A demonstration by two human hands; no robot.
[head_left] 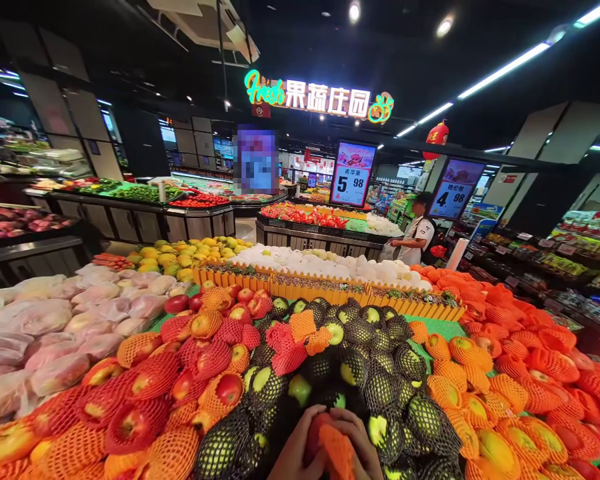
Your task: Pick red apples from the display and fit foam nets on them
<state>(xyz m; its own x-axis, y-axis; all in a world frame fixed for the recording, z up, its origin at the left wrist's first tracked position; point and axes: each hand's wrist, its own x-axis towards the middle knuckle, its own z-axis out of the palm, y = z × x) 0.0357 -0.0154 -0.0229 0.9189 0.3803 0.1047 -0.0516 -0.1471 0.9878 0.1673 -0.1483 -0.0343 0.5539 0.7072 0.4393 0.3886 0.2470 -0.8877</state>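
Observation:
Low in the middle of the view, my left hand (pixel 299 445) and my right hand (pixel 354 437) are closed around a red apple (pixel 316 430). An orange foam net (pixel 337 453) sits against the apple between my hands, partly covering it. Directly beyond them lie green apples in black foam nets (pixel 380 380). Loose red and orange foam nets (pixel 287 347) rest on top of those green apples. To the left are red apples in red and orange nets (pixel 145 383).
Orange-netted fruit (pixel 497 450) and red-netted fruit (pixel 545 333) fill the right side. Bagged pale fruit (pixel 55 333) lies at the left. A low orange fence (pixel 330 287) crosses behind the apples. Beyond stand produce counters, price screens (pixel 353 175) and a person (pixel 420 233) at right.

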